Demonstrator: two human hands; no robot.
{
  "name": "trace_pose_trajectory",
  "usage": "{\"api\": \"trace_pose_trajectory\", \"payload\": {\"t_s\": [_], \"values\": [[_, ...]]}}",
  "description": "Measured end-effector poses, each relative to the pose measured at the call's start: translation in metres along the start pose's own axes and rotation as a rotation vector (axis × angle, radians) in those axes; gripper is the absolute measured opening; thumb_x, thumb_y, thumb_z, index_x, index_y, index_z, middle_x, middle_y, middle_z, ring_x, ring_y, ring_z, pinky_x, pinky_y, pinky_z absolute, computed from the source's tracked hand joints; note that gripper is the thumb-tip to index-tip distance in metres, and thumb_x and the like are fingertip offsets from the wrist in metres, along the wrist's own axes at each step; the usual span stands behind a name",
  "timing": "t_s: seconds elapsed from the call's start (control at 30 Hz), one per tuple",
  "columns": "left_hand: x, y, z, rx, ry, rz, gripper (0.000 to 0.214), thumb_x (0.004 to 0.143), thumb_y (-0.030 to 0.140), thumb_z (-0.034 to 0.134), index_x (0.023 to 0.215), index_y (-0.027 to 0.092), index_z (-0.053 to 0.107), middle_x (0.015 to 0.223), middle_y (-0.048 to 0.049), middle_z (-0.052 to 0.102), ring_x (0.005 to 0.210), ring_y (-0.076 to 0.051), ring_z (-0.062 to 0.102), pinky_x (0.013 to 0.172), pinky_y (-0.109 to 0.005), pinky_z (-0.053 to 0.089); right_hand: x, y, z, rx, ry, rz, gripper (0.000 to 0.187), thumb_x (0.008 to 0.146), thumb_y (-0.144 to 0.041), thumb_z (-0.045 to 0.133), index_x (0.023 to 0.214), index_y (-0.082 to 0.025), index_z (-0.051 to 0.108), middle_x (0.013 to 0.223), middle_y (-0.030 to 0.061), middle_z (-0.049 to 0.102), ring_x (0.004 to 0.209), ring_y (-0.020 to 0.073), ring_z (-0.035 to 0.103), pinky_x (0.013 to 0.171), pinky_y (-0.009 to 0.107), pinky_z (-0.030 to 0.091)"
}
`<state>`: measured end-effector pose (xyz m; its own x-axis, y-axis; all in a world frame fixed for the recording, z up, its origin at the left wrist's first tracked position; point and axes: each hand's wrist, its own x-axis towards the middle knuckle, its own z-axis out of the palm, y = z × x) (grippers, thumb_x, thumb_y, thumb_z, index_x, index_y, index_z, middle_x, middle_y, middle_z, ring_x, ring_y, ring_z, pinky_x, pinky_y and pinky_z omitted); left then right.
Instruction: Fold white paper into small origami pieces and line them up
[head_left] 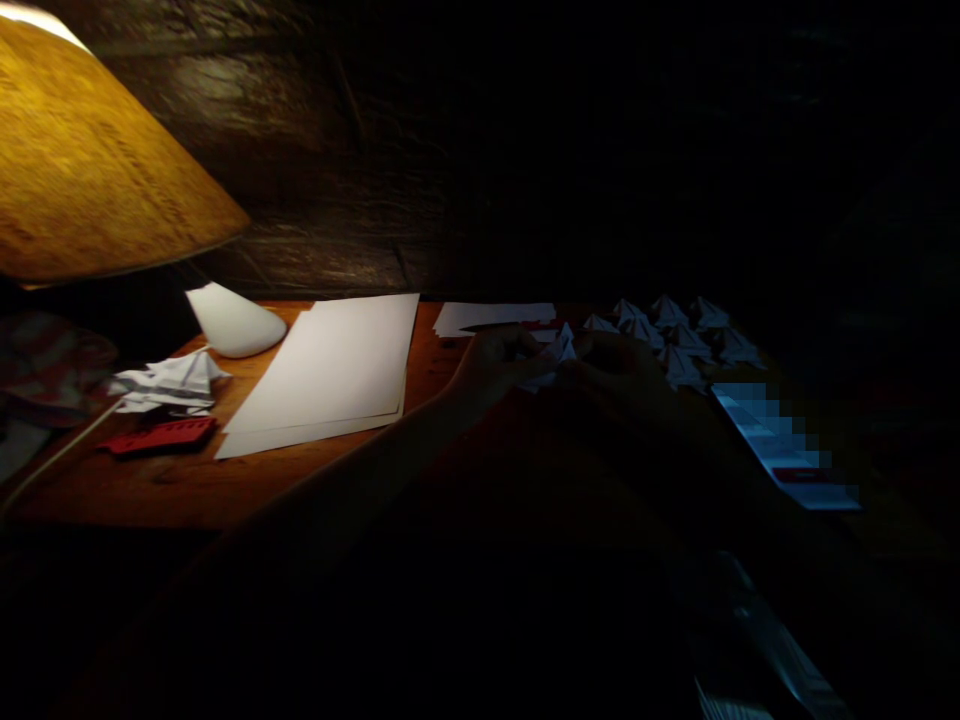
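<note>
We hold a small white folded-paper piece with a pointed top (565,343) between our two hands, just above the far part of the worktop; the left hand (496,358) and the right hand (624,362) pinch it from either side, their fingers mostly in shadow. Just beyond lie a small stack of white paper slips (487,317) and, by our left hand, a slim dark-and-red object. To our right stands a cluster of pointed white paper folds (679,342), with a pixelated blue glowing panel (776,445) nearer us. To our left, large white paper sheets (330,365) overlap on the brown wooden worktop (176,492), near crumpled white paper (176,380) and a flat red object (161,437). A mottled yellow-brown lampshade (97,170) lights that end; the rough dark wall (300,190) fades into blackness rightward.
</note>
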<state>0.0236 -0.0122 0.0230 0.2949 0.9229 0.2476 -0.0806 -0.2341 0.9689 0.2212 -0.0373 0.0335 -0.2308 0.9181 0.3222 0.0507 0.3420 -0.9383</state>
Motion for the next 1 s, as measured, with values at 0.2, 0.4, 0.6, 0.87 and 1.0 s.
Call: {"api": "trace_pose_trajectory", "payload": {"t_s": [0.2,0.4,0.6,0.87,1.0], "values": [[-0.001,0.000,0.001,-0.040,-0.007,-0.021,0.035,0.069,0.039,0.090,0.070,0.017,0.062,0.073,-0.0007,0.067,0.065,-0.012,0.062,0.061,-0.026,0.051,-0.001,0.003,0.002,-0.020,0.029,-0.018,0.028,0.079,-0.042,0.083,0.072,-0.020,0.067,0.074,0.0013,0.064,0.070,0.0144,0.055,0.066,0.029,0.045],[-0.001,-0.001,0.003,0.072,-0.015,0.074,0.036,0.073,0.047,0.088,0.075,0.017,0.068,0.070,0.0003,0.065,0.064,-0.012,0.059,0.059,-0.024,0.047,-0.001,0.002,0.003,-0.001,0.008,-0.015,0.029,0.074,-0.038,0.084,0.070,-0.020,0.063,0.072,0.0006,0.063,0.068,0.0142,0.054,0.063,0.028,0.043],[-0.002,0.003,0.004,0.139,0.003,0.158,0.045,0.073,0.056,0.088,0.067,0.018,0.065,0.063,0.0012,0.063,0.058,-0.011,0.055,0.055,-0.024,0.045,-0.002,-0.002,0.006,-0.040,0.000,-0.032,0.034,0.073,-0.041,0.086,0.068,-0.020,0.060,0.069,-0.0007,0.058,0.064,0.0123,0.049,0.062,0.027,0.042],[-0.006,0.007,0.007,0.170,0.047,0.254,0.035,0.077,0.041,0.084,0.065,0.019,0.060,0.062,0.0022,0.059,0.057,-0.011,0.052,0.054,-0.024,0.043,-0.003,0.000,0.007,-0.014,-0.022,-0.041,0.042,0.073,-0.053,0.086,0.070,-0.021,0.059,0.073,0.0013,0.061,0.069,0.0145,0.054,0.064,0.030,0.045],[-0.003,0.009,0.004,0.223,0.033,0.251,0.023,0.077,0.038,0.082,0.072,0.019,0.069,0.070,-0.0008,0.068,0.066,-0.013,0.059,0.062,-0.026,0.049,-0.004,0.002,0.006,-0.021,-0.034,-0.037,0.038,0.075,-0.049,0.085,0.071,-0.021,0.061,0.073,0.0014,0.063,0.069,0.0144,0.055,0.064,0.029,0.045]]}}
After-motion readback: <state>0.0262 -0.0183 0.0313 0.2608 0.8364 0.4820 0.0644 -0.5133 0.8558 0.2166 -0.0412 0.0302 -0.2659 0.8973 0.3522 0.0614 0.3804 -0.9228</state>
